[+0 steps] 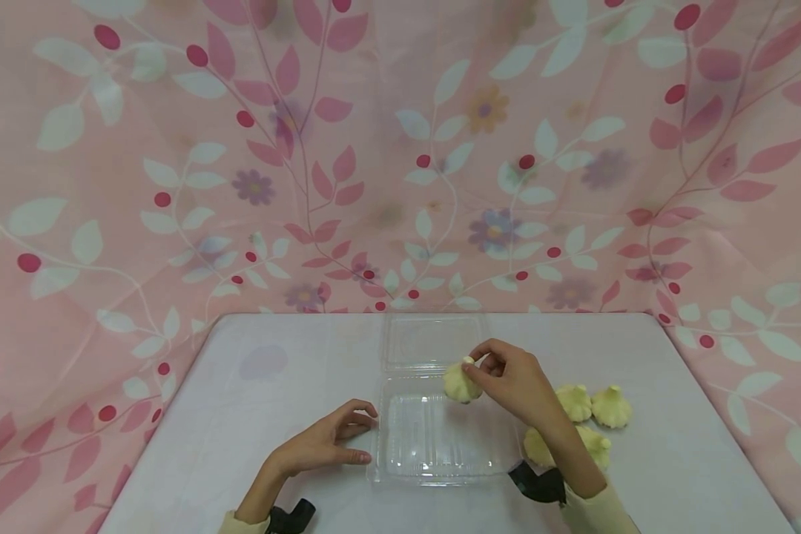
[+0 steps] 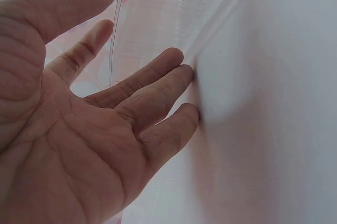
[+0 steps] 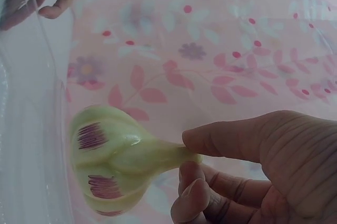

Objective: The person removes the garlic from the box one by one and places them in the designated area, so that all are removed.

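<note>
A pale yellow-green garlic bulb [image 3: 113, 155] with purple streaks is pinched by its stem between the thumb and fingers of my right hand [image 1: 517, 378]. In the head view the bulb overlaps the back right of a clear plastic clamshell box [image 1: 440, 478], whose lid [image 1: 430, 343] lies folded open toward the back. My left hand [image 1: 327, 441] is at the box's left edge, its fingers spread and loosely bent around nothing. The left wrist view shows that palm [image 2: 68, 155] with fingertips down close to the table, beside the clear plastic.
Several more garlic bulbs [image 1: 612, 407] lie on the white tabletop [image 1: 240, 415] right of the box, partly hidden by my right forearm. Behind the table's far edge hangs a pink floral cloth [image 1: 387, 185]. Each wrist wears a black camera mount [image 1: 537, 482].
</note>
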A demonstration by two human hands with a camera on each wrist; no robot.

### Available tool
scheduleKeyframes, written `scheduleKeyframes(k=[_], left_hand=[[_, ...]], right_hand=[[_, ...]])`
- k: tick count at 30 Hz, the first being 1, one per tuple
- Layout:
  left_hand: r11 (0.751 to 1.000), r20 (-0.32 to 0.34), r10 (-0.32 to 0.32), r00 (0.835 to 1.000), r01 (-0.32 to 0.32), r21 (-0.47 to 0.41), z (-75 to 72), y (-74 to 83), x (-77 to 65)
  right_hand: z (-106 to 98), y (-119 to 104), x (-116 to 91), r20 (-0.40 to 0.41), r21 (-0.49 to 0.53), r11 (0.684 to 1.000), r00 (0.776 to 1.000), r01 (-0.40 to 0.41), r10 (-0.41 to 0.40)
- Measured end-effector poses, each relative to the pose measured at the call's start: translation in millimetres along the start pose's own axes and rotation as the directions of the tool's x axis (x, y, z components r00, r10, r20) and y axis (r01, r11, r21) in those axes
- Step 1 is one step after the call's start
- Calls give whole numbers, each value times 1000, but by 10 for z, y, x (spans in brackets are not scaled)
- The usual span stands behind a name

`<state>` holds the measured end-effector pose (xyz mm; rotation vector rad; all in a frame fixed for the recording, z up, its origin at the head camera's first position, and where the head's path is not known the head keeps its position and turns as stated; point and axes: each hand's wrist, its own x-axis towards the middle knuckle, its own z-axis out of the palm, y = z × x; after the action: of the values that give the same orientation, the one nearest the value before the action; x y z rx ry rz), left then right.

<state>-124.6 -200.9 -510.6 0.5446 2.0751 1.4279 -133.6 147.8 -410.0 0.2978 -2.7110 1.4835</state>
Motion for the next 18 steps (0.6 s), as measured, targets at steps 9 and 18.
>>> scheduleKeyframes(k=[9, 18], left_hand=[[1000, -1, -2, 1000, 2, 0, -1, -9, 5], [1000, 3, 0, 1000, 0, -1, 0, -6, -7]], right_hand=[[-113, 62, -47, -18, -6, 1000, 1000, -23, 22], [-254, 117, -121, -46, -30, 999, 999, -22, 20]])
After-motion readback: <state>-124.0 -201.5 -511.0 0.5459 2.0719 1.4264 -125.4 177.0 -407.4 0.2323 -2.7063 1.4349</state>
